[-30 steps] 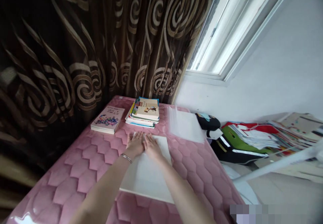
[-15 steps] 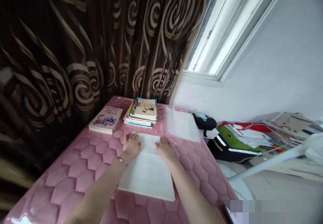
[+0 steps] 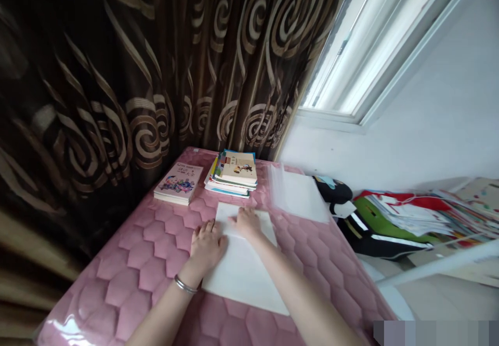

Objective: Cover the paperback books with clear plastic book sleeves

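A flat white rectangle (image 3: 245, 276), which looks like a blank-covered book or a thick stack of paper, lies on the pink quilted tabletop (image 3: 167, 263). A line crosses its upper part, like the edge of a flap. My left hand (image 3: 208, 244), with a silver bracelet at the wrist, rests along its left edge, fingers spread. On its upper middle lies my right hand (image 3: 247, 222), palm down with the fingers stretched forward. Parts of the white surface are hidden under both hands and the right forearm.
A pile of books (image 3: 236, 172) stands at the back, with a pink-covered book stack (image 3: 178, 184) to its left. Translucent plastic sheets (image 3: 298, 193) lie back right. Beyond the table are a dark bag (image 3: 374, 239), papers (image 3: 409, 216) and a white pole (image 3: 436, 263). A patterned curtain (image 3: 218, 65) hangs behind.
My right hand has moved inward from the right edge onto the upper middle of the white rectangle. My left hand has slid nearer along the left edge. The view has shifted slightly.
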Action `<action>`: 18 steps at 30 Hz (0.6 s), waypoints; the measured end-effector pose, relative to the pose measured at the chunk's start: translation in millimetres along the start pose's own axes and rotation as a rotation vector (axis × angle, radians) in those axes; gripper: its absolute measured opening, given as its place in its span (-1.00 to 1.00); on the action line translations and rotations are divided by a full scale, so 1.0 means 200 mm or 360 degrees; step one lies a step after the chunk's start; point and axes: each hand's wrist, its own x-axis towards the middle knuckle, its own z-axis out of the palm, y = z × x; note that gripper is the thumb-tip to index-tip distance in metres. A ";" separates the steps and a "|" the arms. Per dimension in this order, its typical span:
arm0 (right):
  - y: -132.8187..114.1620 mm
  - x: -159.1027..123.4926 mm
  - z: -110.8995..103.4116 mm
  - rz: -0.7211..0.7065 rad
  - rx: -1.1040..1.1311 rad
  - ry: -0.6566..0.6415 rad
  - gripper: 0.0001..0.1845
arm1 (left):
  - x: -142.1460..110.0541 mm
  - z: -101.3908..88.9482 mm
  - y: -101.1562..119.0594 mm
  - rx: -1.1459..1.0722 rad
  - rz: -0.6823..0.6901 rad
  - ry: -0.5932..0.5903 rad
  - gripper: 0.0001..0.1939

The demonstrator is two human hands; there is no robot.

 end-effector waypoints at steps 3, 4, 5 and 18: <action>-0.10 0.06 0.00 -0.0038 0.0143 -0.0036 -0.39 | 0.04 -0.03 0.01 0.0002 -0.0021 -0.0041 -0.46; -0.12 0.08 0.00 -0.0032 0.0185 -0.0067 -0.40 | 0.05 -0.03 0.01 -0.0004 -0.0021 -0.0039 -0.47; -0.13 0.11 0.01 -0.0019 0.0213 -0.0103 -0.43 | 0.05 -0.03 0.01 -0.0014 -0.0018 -0.0025 -0.47; -0.20 0.37 0.03 0.0225 0.0179 -0.0056 -0.37 | 0.07 -0.01 -0.02 -0.0139 -0.0022 -0.0033 -0.46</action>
